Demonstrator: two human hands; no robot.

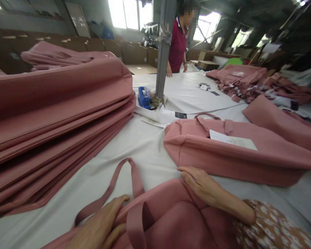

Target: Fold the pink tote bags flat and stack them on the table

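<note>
A pink bag (168,214) with strap handles lies in front of me at the bottom of the view. My left hand (101,224) grips its near-left upper edge, the thumb and a finger astride the rim. One strap handle (111,183) loops out onto the table beyond that hand; another strap stands up beside it. My right hand (202,185) rests on the bag's far corner, fingers stretched out along the edge. Just beyond it lies a second pink bag (238,166), with a white paper tag (230,139) on top.
A tall stack of folded pink bags (62,103) fills the left. A blue tape dispenser (144,98) stands by a grey post (164,52). Across the white-covered table (181,91) a person in a maroon shirt (178,45) stands. More pink pieces (241,77) are heaped right.
</note>
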